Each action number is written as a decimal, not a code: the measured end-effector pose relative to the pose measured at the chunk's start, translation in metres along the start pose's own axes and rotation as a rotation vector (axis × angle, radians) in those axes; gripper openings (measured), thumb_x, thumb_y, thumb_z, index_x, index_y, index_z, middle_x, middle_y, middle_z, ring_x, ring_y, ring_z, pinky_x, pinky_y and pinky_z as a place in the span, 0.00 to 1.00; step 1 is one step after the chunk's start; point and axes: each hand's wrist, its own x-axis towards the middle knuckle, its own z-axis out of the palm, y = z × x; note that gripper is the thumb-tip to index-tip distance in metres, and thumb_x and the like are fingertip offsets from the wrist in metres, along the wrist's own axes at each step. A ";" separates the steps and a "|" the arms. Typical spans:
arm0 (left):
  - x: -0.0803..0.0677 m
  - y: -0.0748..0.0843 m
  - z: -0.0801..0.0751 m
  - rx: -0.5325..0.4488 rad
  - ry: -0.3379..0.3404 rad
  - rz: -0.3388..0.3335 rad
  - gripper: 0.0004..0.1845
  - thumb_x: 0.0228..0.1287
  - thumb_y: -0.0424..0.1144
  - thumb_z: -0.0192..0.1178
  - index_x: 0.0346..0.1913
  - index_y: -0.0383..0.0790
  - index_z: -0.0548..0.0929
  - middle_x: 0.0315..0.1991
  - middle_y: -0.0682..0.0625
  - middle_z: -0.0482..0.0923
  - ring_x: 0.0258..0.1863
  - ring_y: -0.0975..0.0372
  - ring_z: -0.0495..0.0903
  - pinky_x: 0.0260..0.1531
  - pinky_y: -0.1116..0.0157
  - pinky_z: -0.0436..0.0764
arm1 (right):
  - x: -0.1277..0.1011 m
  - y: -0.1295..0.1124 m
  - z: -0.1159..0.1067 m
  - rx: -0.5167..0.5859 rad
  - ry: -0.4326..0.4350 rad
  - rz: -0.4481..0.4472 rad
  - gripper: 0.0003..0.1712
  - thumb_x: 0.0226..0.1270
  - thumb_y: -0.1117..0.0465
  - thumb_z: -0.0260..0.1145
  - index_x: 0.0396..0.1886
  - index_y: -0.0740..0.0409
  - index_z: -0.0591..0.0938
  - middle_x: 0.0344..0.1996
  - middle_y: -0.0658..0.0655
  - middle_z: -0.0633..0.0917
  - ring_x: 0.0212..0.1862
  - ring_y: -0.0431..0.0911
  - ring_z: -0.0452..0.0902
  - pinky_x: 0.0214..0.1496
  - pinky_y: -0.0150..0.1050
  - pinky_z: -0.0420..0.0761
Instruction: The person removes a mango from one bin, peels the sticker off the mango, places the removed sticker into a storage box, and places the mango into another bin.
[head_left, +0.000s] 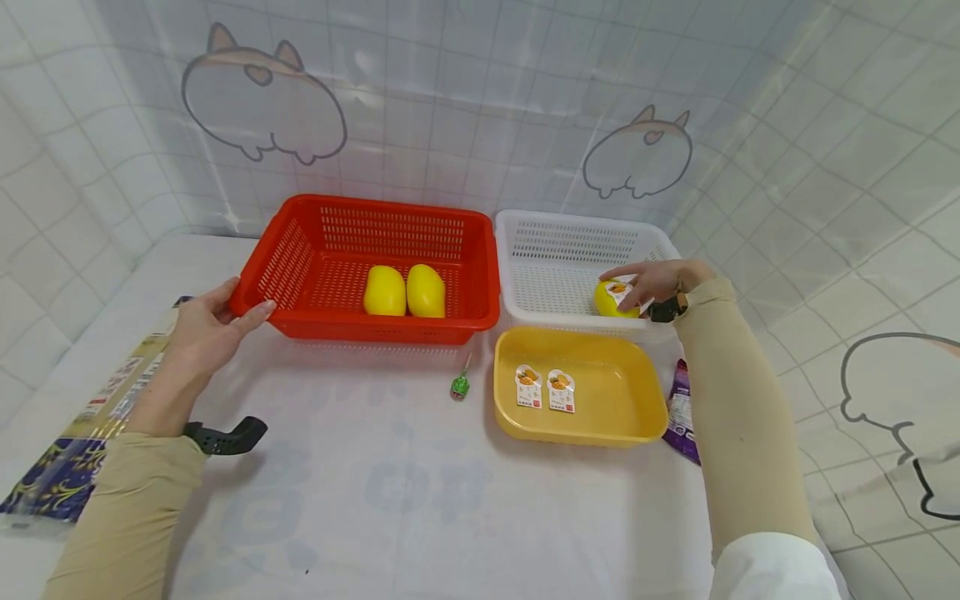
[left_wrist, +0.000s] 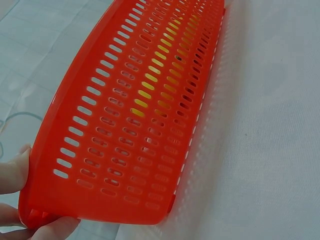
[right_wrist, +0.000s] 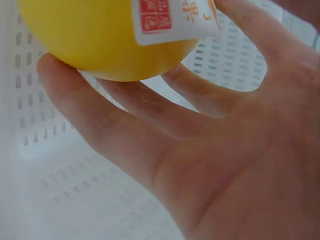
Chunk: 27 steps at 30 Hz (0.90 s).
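My left hand (head_left: pixel 206 333) grips the left front corner of a red slotted basket (head_left: pixel 375 330). In the left wrist view, fingers and thumb stand on both sides of the basket's rim (left_wrist: pixel 37 212). Two plain yellow mangoes (head_left: pixel 386 292) lie side by side inside it. Over on the right, my right hand (head_left: pixel 660 282) reaches into a white slotted basket (head_left: pixel 577 225) and holds a yellow mango (head_left: pixel 606 300) with a white label on it. Up close in the right wrist view, spread fingers curve around this mango (right_wrist: pixel 105 50), and its printed label (right_wrist: pixel 165 22) stands off slightly at one edge.
In front of the white basket stands a yellow tub (head_left: pixel 600 429) with two mango labels (head_left: pixel 561 392) in it. A green-wrapped lollipop (head_left: pixel 460 385) lies left of the tub. A purple packet (head_left: pixel 681 417) is partly behind my right arm; a blue-and-gold package (head_left: pixel 67 467) lies at far left.
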 end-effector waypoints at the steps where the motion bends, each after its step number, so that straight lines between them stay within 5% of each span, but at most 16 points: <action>1: 0.000 0.000 0.000 -0.003 -0.001 0.000 0.51 0.70 0.63 0.51 0.80 0.42 0.35 0.78 0.33 0.51 0.70 0.41 0.60 0.67 0.41 0.67 | 0.000 0.000 0.000 0.005 0.000 -0.004 0.50 0.66 0.53 0.71 0.81 0.47 0.53 0.78 0.66 0.52 0.68 0.61 0.66 0.67 0.55 0.75; 9: 0.000 -0.001 -0.001 0.003 -0.009 0.003 0.53 0.69 0.66 0.51 0.80 0.41 0.35 0.78 0.33 0.51 0.70 0.41 0.60 0.67 0.42 0.68 | -0.004 -0.004 0.003 0.140 -0.021 -0.065 0.49 0.69 0.62 0.68 0.81 0.52 0.50 0.78 0.72 0.42 0.69 0.67 0.63 0.67 0.60 0.74; 20: 0.001 -0.001 0.000 -0.007 -0.008 -0.008 0.53 0.68 0.66 0.51 0.79 0.43 0.34 0.78 0.34 0.50 0.71 0.41 0.60 0.68 0.41 0.67 | -0.010 -0.012 0.008 0.245 0.041 -0.071 0.49 0.68 0.64 0.69 0.81 0.48 0.53 0.79 0.70 0.42 0.70 0.64 0.63 0.63 0.57 0.78; 27: 0.000 0.000 0.000 -0.010 -0.010 -0.006 0.53 0.68 0.67 0.51 0.80 0.43 0.34 0.78 0.34 0.51 0.70 0.41 0.60 0.68 0.42 0.67 | -0.012 -0.014 0.009 0.263 0.060 -0.101 0.49 0.67 0.64 0.69 0.81 0.50 0.52 0.79 0.70 0.34 0.78 0.67 0.42 0.64 0.61 0.76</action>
